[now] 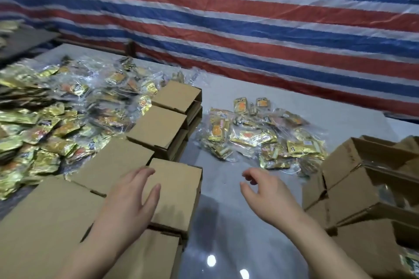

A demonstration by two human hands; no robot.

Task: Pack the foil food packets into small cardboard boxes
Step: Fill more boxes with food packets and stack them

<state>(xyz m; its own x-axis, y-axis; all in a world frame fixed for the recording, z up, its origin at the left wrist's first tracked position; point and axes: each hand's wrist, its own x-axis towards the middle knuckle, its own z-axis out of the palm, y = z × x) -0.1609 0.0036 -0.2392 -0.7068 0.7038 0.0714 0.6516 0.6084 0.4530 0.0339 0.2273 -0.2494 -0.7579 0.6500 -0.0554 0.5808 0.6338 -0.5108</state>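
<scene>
Our left hand [127, 199] lay flat on a closed small brown cardboard box [179, 190]; our right hand [267, 192] hung empty, fingers loose. Many shiny gold foil packets [260, 138] waited unpacked.

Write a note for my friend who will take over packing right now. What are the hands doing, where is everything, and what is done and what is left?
Left hand: open, fingers flat on a closed small box near the table's front.
Right hand: open, loosely curled over the bare table, holding nothing.
Foil packets: a big pile at left, a smaller pile in clear bags ahead of the right hand.
Closed boxes stand in a row running back from the left hand; open boxes sit at right.
Done: whether the closed boxes are filled cannot be seen.
Left: many loose packets still need boxing.
</scene>
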